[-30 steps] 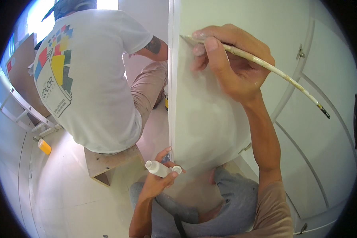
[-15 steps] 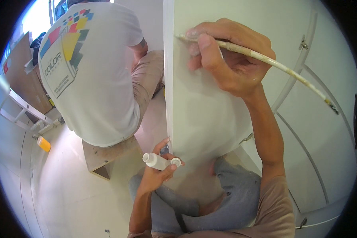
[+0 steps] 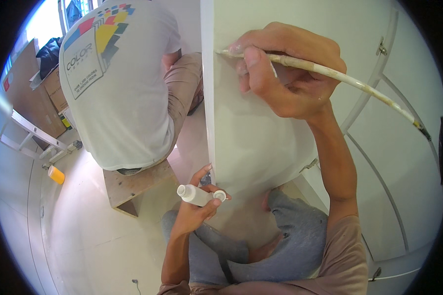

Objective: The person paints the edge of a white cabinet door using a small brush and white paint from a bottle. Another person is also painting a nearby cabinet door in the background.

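My right hand (image 3: 290, 71) is closed in a pen-like grip around a thin paintbrush (image 3: 349, 76) with a long, paint-stained white handle. The brush tip meets the white door panel (image 3: 261, 142) close to its left edge, and white smears mark my fingers. Lower down, my left hand (image 3: 198, 211) is wrapped round a small white bottle (image 3: 194, 195) with its mouth uncovered. A round white cap (image 3: 220, 196) shows beside my left thumb. My left index finger reaches up to the panel's lower left edge.
Another person in a white printed shirt (image 3: 118, 103) sits close by on a low wooden stool (image 3: 133, 189), back toward me. An orange cylinder (image 3: 56, 174) lies on the floor near a ladder (image 3: 37, 132). Cabinet doors with metal hinges (image 3: 382, 46) stand at right.
The brush tip sits slightly lower along the panel's edge. The other person's back has shifted a little to the right in view. My left hand keeps its hold on the bottle.
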